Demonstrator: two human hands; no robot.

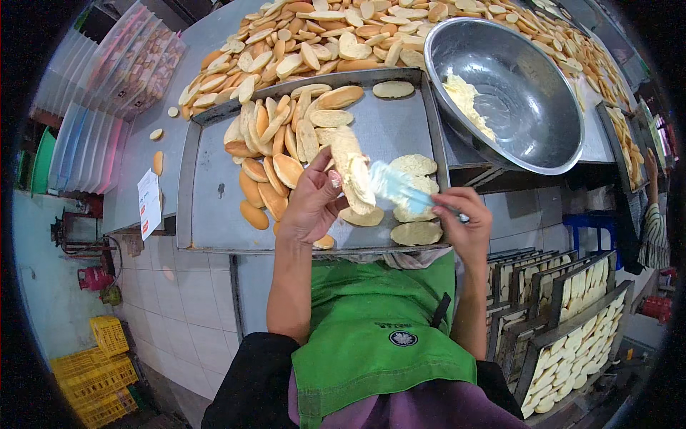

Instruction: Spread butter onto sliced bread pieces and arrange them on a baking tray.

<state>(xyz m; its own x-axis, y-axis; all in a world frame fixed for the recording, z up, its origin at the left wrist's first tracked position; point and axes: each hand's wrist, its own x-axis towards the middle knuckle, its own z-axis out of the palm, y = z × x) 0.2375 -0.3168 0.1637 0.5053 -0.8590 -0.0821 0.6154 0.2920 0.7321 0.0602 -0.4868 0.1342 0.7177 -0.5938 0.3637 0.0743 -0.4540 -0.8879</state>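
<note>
My left hand (316, 198) grips an oval slice of bread (351, 174) above a metal tray (214, 214); pale cream covers part of its face. A light-blue spatula (410, 190), blurred and smeared with cream, is pinched in my right hand (463, 220), its blade close to the slice. Below the spatula, several slices (417, 234) line the tray's right side, partly hidden. Left of them lies a loose pile of bread slices (273, 182), some crust up. Beyond the tray's right corner a large steel bowl (530, 118) holds a lump of cream (466, 104) against its wall.
A big heap of bread slices (321, 48) covers the table behind the tray. Plastic containers (91, 145) stand at left, near a printed paper (149, 204). Loaded trays (573, 343) fill a rack at lower right. Another person's arm (653, 214) reaches in at far right.
</note>
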